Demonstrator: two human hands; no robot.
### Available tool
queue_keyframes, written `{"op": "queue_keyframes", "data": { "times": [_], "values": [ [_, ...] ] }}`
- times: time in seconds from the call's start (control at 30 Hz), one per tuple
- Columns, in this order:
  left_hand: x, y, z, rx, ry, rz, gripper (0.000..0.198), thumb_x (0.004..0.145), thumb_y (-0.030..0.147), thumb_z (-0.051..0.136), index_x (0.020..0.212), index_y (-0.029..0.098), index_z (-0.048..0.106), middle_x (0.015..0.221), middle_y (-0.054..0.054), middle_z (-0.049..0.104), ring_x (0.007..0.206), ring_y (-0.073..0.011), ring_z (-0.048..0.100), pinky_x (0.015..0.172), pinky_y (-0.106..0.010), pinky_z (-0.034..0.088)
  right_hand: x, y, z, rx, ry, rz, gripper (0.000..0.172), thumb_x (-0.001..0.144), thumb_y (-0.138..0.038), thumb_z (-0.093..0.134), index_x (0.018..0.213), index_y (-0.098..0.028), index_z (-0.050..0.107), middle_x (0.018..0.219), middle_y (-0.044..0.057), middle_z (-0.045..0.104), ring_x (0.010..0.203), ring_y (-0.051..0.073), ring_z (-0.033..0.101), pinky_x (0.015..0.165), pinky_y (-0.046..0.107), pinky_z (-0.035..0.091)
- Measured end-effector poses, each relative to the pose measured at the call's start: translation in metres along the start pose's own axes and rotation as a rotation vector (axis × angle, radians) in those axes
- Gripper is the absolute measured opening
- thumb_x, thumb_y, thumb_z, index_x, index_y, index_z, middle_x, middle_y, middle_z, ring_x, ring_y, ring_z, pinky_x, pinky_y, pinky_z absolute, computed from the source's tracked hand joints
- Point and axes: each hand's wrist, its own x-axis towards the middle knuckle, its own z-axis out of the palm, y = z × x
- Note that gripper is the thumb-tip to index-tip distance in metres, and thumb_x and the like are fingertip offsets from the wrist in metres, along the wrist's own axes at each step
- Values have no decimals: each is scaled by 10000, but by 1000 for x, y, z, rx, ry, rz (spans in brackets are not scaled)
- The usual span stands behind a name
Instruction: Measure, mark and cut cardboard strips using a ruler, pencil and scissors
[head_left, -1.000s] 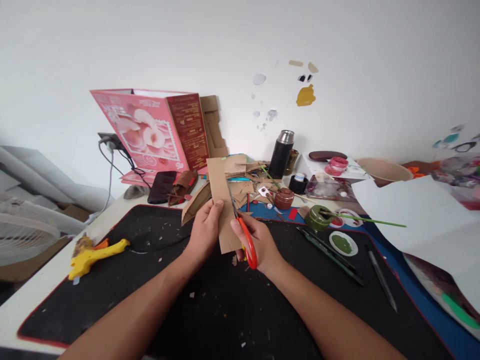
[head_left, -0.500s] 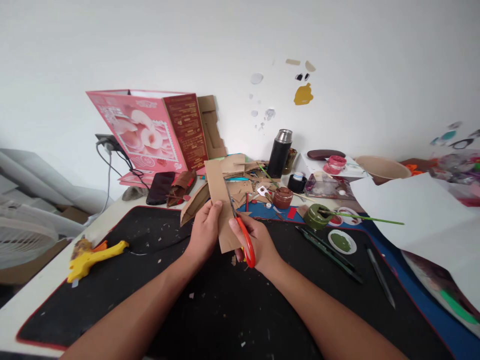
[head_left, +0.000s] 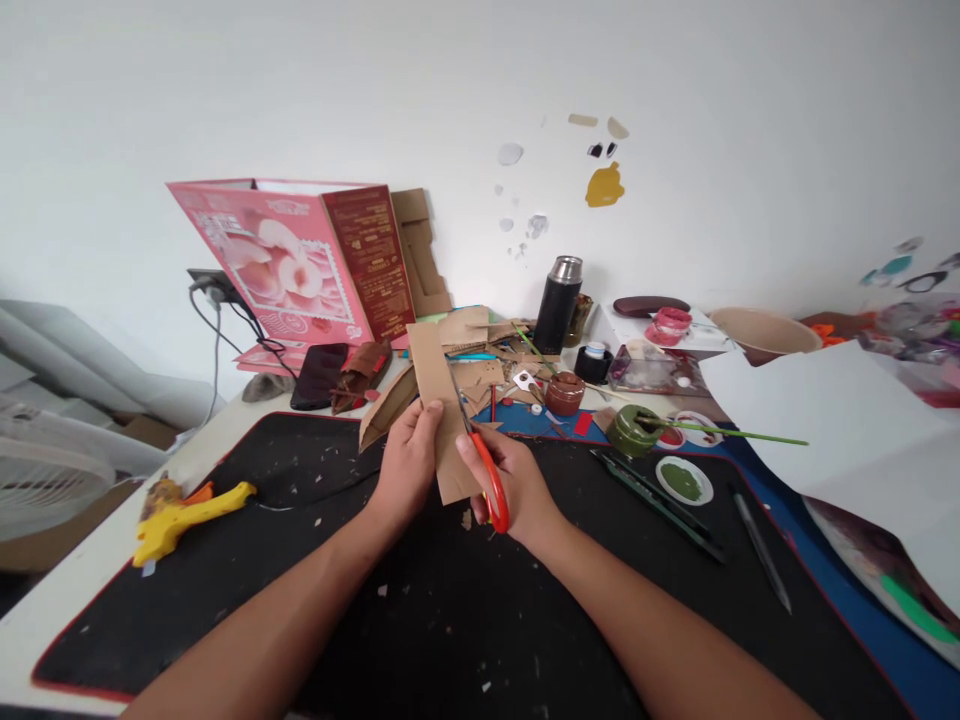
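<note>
My left grip pinches the brown cardboard strip, right grip clasps orange-handled scissors; blades near my thumb could nick it.

**Materials and surface finishes on the craft table.**
At centre frame, the cardboard strip was plain brown board, matt and slightly fibrous. The scissors paired glossy orange-red plastic handles with dull grey metal blades. The mat across the lower frame was black and matt, flecked with pale paper scraps. At lower left, the glue gun was smooth yellow plastic. The gift bag at upper left was coated pink paper with a faint sheen. The flask, right of centre, had a matt black body and a bright metal cap. The sheet at right was smooth, matt white paper.
</note>
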Motion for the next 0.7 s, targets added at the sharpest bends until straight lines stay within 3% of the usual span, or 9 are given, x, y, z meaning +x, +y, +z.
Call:
{"op": "queue_keyframes", "data": {
  "times": [0.3,0.7],
  "values": [
    [2,-1,-1,7,1,-10,391,869,596,722,924,210,698,853,-47,772,807,-254,736,741,-329,581,1,-4,0,-29,3,-4,514,912,-694,755,1136,-233,780,737,-39,621,322,64,479,299,209,401],
    [4,-3,-2,27,-8,-13,405,869,600,693,951,204,671,884,-49,785,804,-249,746,724,-323,576,0,-9,1,-51,13,6,482,896,-678,760,1008,-210,735,714,-53,609,314,62,483,297,199,395]
  ]
}}
